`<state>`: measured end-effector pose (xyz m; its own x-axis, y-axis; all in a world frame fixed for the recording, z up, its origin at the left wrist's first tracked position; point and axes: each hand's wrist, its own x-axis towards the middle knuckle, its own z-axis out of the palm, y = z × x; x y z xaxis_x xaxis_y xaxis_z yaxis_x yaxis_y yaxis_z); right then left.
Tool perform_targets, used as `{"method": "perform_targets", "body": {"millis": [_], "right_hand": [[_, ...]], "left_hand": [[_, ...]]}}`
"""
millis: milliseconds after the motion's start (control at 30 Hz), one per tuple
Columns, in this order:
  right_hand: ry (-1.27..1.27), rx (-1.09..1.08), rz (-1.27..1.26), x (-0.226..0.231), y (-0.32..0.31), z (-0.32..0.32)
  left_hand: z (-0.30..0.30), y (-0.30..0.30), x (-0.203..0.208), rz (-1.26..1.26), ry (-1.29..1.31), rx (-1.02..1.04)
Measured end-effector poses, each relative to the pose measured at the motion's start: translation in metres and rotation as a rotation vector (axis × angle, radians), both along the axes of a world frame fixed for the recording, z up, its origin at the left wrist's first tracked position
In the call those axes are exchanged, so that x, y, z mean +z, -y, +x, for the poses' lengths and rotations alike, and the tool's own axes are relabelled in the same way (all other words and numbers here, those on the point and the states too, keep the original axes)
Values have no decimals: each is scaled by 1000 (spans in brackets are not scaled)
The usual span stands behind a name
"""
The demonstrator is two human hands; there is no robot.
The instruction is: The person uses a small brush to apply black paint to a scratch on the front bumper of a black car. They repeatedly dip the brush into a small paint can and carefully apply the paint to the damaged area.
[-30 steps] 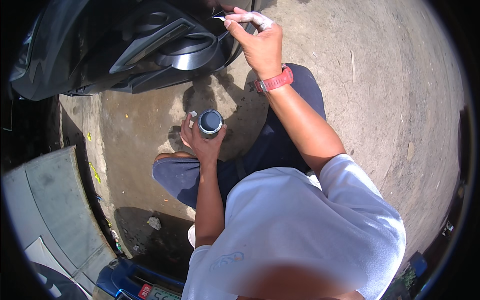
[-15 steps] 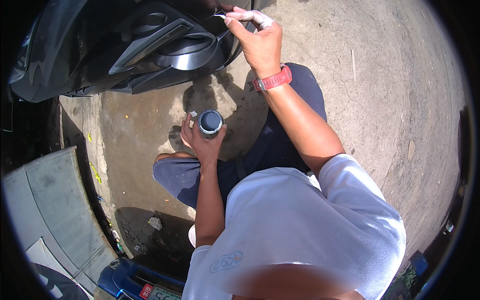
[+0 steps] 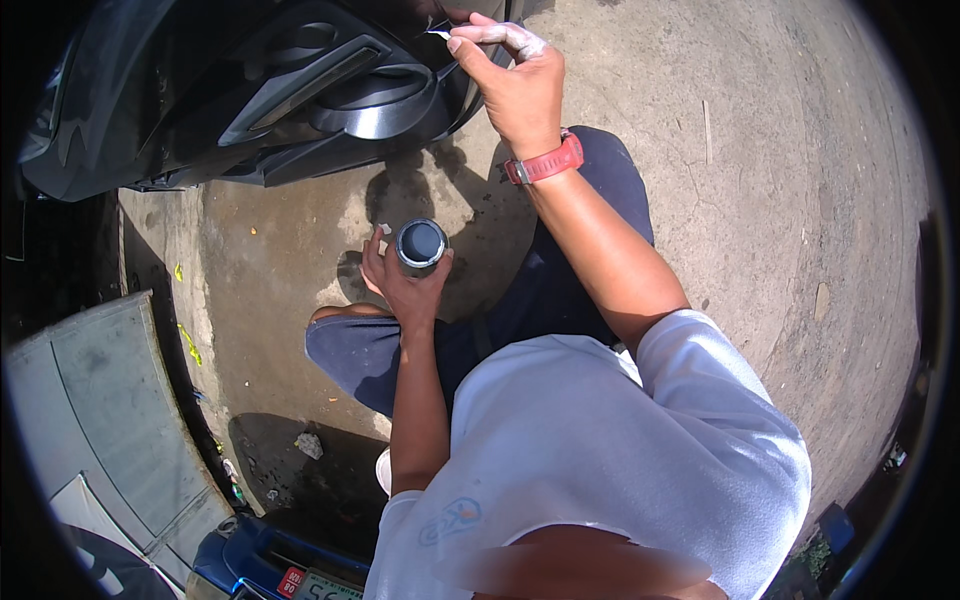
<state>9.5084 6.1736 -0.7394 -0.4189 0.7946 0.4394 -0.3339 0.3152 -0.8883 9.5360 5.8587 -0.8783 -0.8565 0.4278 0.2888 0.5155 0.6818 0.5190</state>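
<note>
Where the left hand (image 3: 405,290) grasps: the dark container (image 3: 421,243), from its seven o'clock side, thumb at the container's four o'clock, fingers curled round toward nine.

Container's mouth: facing up at the viewer; the long axis runs roughly along the line of sight, so the body is mostly foreshortened. Whether its base touches the concrete ground (image 3: 760,200) cannot be told.

Right hand (image 3: 527,80): pinching a pale sliver (image 3: 438,34) between thumb and fingertips, with whitish smears on the fingers; a red watch (image 3: 545,163) sits at its wrist.

Sliver to bodywork: the tip points toward nine o'clock, right at the black bodywork (image 3: 150,100) of a vehicle; contact is too fine to tell. The right hand is the nearer one here.

Container to right hand: the container lies at seven o'clock from it, well apart; the left hand is the one touching it.

Around them: a small pale scrap (image 3: 386,229) at the container's ten o'clock, near the left fingertips; a stone (image 3: 309,445) at seven o'clock, well apart.
</note>
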Motion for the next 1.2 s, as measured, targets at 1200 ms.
{"method": "perform_targets", "body": {"millis": [1200], "right_hand": [[-11, -55, -8, 1, 6, -6]], "left_hand": [[1, 1, 0, 8, 2, -4]]}}
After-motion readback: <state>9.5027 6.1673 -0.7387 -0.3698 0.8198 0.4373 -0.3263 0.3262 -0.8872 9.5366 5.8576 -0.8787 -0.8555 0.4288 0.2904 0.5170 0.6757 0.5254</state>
